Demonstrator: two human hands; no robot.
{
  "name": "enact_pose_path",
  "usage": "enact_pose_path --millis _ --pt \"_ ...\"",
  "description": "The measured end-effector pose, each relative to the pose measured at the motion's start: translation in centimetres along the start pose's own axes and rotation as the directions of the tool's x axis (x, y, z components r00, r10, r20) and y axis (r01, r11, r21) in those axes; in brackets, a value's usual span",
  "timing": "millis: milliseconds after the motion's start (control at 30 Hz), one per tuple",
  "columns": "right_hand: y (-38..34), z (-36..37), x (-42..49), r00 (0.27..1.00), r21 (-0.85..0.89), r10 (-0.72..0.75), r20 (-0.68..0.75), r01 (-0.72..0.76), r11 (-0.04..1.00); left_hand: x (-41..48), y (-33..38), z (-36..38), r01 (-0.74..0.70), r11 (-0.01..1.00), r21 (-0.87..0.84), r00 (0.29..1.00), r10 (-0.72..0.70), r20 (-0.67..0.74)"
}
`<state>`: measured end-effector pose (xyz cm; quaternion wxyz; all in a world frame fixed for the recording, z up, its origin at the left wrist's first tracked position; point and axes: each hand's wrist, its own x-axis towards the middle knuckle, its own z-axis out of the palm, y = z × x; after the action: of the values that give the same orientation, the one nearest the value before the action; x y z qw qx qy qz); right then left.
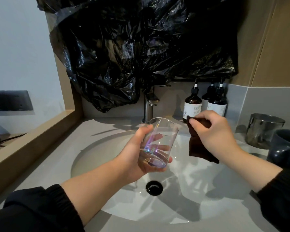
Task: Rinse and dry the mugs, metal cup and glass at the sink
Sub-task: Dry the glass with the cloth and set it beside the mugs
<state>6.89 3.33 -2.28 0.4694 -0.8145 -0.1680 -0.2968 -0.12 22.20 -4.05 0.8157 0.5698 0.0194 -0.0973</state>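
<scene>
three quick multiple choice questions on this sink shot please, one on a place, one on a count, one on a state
1. Where does the metal cup stand? A) under the tap B) on the counter at right C) on the left ledge
2. How many pump bottles stand behind the sink? A) one B) three C) five
3. What does the right hand hold? A) nothing B) a sponge C) a dark cloth
Answers: 1 B, it sits beside the dark mug; 2 B, three pump tops show; 3 C, it pinches the cloth.
</scene>
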Motion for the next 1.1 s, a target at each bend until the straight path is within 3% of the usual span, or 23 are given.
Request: enact_pose_path --millis 100,167,233,367,467,600,700,800,900,1000,1100 --pt "-2.5 -0.8 -0.6 0.982 0.119 -0.052 0.183 0.031 0.992 0.0 -0.1 -0.1 0.019 1.000 0.009 1.000 -0.019 0.013" --pt "-3.7 -1.4 -0.9 0.897 0.198 -0.036 0.440 -0.058 0.978 0.0 0.0 -0.3 0.034 0.999 0.019 0.999 -0.034 0.035" --pt "-4.0 -2.1 -0.8 0.808 0.164 0.016 0.589 -0.138 0.977 -0.2 0.1 -0.5 0.070 0.997 0.037 0.994 -0.072 0.085" --pt "-3.4 -2.7 -0.5 0.727 0.045 0.089 0.680 -0.164 0.985 -0.4 0.1 -0.8 0.172 0.974 0.147 0.961 -0.199 0.193" --pt "-3.3 -2.5 -0.6 0.683 0.035 0.120 0.721 -0.208 0.977 -0.3 0.1 -1.0 0.186 0.952 0.245 0.959 -0.231 0.167" --pt "-2.9 -1.9 -0.5 0.685 -0.068 0.192 0.703 -0.204 0.977 -0.1 0.0 -0.6 0.023 0.808 0.589 0.993 -0.086 0.078" --pt "-3.0 -1.5 -0.7 0.718 -0.052 0.206 0.665 -0.231 0.972 0.1 -0.6 -0.2 -0.024 0.769 0.639 0.998 -0.017 0.058" --pt "-2.6 -1.2 0.0 0.875 0.030 0.226 0.429 -0.263 0.964 0.3 -0.7 0.0 -0.010 0.911 0.412 1.000 0.020 -0.020" --pt "-2.8 -0.9 -0.1 0.981 -0.061 0.079 0.178 -0.069 0.996 0.5 -0.5 -0.1 0.020 0.983 0.181 0.997 -0.005 -0.082" --pt "-3.0 0.3 -1.9 0.978 -0.067 -0.160 0.133 0.170 0.983 0.4 -0.6 -0.1 0.006 0.994 0.108 0.996 0.004 -0.092" --pt "-3.4 1.8 -3.8 0.905 -0.072 -0.373 0.203 0.393 0.917 0.6 -0.5 -0.4 -0.021 1.000 0.010 0.997 0.022 -0.077"
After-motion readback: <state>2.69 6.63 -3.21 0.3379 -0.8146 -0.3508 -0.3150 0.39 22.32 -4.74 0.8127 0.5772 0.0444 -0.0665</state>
